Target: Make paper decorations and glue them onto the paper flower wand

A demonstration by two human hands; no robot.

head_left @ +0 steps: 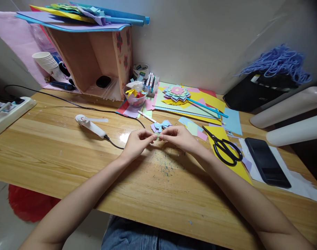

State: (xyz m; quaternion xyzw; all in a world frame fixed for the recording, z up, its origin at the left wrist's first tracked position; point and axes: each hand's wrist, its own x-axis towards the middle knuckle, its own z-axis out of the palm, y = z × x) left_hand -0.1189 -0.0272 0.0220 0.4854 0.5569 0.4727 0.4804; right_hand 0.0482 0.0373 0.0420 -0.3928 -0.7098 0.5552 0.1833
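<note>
My left hand (138, 142) and my right hand (179, 138) meet fingertip to fingertip above the wooden table (101, 187). Between them they pinch a small green paper piece (157, 135), mostly covered by the fingers. Just beyond the fingertips lies a small layered flower (161, 126) of light blue and purple paper. A white pen (147, 116) lies behind it. Left of my left hand is a white glue gun (92, 127) with a black cord.
Black scissors (227, 150) rest on yellow paper at right, beside a black phone (267, 162). A paper flower (177, 93) on a blue stem lies on stacked sheets. A plastic cup of scraps (135, 98) and a box (96, 59) stand behind; a power strip (9, 116) is left.
</note>
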